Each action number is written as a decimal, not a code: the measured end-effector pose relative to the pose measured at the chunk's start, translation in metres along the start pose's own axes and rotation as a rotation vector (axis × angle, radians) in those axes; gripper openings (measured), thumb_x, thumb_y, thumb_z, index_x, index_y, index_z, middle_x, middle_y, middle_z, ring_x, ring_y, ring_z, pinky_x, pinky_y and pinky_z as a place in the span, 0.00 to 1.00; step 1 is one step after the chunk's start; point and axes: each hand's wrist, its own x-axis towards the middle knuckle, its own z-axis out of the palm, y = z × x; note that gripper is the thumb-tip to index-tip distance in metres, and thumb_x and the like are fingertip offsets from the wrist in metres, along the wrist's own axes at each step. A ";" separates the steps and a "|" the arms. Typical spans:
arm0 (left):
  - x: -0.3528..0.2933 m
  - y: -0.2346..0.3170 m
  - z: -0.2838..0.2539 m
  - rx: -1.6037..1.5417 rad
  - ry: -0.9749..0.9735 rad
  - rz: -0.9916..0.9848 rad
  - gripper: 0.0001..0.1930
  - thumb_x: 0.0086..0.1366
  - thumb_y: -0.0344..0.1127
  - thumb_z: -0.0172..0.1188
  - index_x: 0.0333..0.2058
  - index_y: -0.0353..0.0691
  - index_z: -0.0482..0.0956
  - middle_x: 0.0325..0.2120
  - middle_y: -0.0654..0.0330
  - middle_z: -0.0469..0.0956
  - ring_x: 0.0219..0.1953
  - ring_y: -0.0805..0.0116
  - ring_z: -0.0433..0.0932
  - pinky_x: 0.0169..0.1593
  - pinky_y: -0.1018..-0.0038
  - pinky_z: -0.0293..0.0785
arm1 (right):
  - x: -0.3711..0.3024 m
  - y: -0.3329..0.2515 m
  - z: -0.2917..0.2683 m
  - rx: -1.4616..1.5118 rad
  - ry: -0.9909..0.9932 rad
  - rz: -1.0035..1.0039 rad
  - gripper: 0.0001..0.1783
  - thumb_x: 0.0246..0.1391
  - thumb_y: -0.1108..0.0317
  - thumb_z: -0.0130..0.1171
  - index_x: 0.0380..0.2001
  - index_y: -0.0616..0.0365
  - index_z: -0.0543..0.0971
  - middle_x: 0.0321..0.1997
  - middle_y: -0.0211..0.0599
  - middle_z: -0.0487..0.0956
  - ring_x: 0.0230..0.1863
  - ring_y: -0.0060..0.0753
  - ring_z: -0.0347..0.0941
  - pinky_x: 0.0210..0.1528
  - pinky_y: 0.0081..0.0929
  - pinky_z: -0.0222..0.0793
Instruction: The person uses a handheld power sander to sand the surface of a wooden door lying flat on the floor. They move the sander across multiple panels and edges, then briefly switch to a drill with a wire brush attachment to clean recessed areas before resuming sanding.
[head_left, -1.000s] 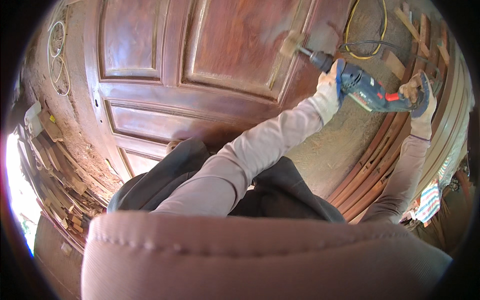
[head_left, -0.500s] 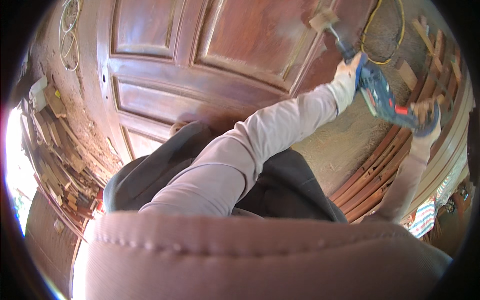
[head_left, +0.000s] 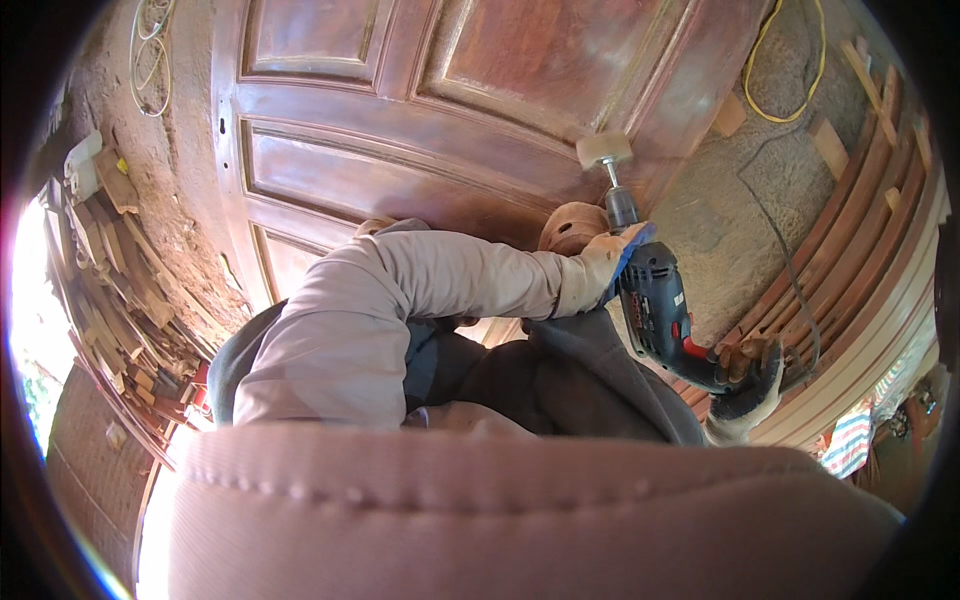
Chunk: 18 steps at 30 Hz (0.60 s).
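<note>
A dark blue-black power drill (head_left: 654,305) with a red trigger area is held in both my hands. My left hand (head_left: 612,258), in a glove with blue on it, wraps the front of its body behind the chuck. My right hand (head_left: 752,372), also gloved, closes round the rear handle near the red trigger. A pale tan cylindrical wheel (head_left: 605,149) on a metal shaft sits in the chuck. It lies over the lower right edge of a raised panel on the brown wooden door (head_left: 400,138); whether it touches cannot be made out.
My brown shoe (head_left: 572,228) rests at the door's near edge. Long wooden strips (head_left: 835,255) are stacked at right, with the dark cord (head_left: 775,215) beside them. A yellow cable (head_left: 748,85) loops on the floor. Wood offcuts (head_left: 125,300) pile up at left.
Both hands have drawn the drill nearer and to the left, and my left elbow is more bent. The wheel has moved down the door and looks sharper than before.
</note>
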 end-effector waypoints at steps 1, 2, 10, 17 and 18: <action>-0.005 0.006 0.001 0.037 -0.015 0.037 0.22 0.69 0.37 0.51 0.60 0.42 0.62 0.39 0.60 0.76 0.38 0.69 0.78 0.43 0.70 0.76 | -0.002 -0.005 0.009 0.039 -0.057 -0.005 0.17 0.66 0.60 0.41 0.27 0.59 0.68 0.14 0.31 0.59 0.15 0.27 0.57 0.25 0.31 0.66; -0.012 0.015 0.005 0.071 -0.028 0.078 0.23 0.69 0.36 0.51 0.61 0.42 0.60 0.39 0.60 0.77 0.39 0.69 0.78 0.44 0.70 0.76 | -0.004 -0.009 0.016 0.075 -0.117 -0.009 0.16 0.66 0.61 0.41 0.27 0.59 0.68 0.14 0.32 0.60 0.15 0.28 0.58 0.25 0.31 0.66; -0.049 0.083 0.012 0.152 -0.156 0.106 0.19 0.68 0.33 0.49 0.57 0.41 0.64 0.42 0.58 0.77 0.41 0.67 0.79 0.49 0.65 0.75 | -0.027 -0.010 0.057 -0.115 -0.449 -0.108 0.15 0.65 0.61 0.42 0.28 0.59 0.67 0.17 0.32 0.63 0.18 0.30 0.61 0.30 0.32 0.65; -0.125 0.185 0.040 0.099 0.341 -0.173 0.13 0.70 0.44 0.49 0.44 0.44 0.75 0.35 0.58 0.81 0.36 0.64 0.80 0.47 0.63 0.75 | -0.040 0.051 0.092 0.255 -0.413 0.278 0.16 0.66 0.58 0.43 0.32 0.58 0.73 0.22 0.36 0.70 0.26 0.33 0.70 0.40 0.34 0.70; -0.132 0.200 0.034 0.141 0.367 -0.197 0.13 0.69 0.44 0.49 0.44 0.44 0.76 0.36 0.58 0.81 0.36 0.64 0.80 0.47 0.64 0.75 | -0.047 0.060 0.102 0.139 -0.309 0.291 0.15 0.66 0.58 0.44 0.34 0.57 0.73 0.23 0.36 0.71 0.28 0.33 0.70 0.41 0.34 0.70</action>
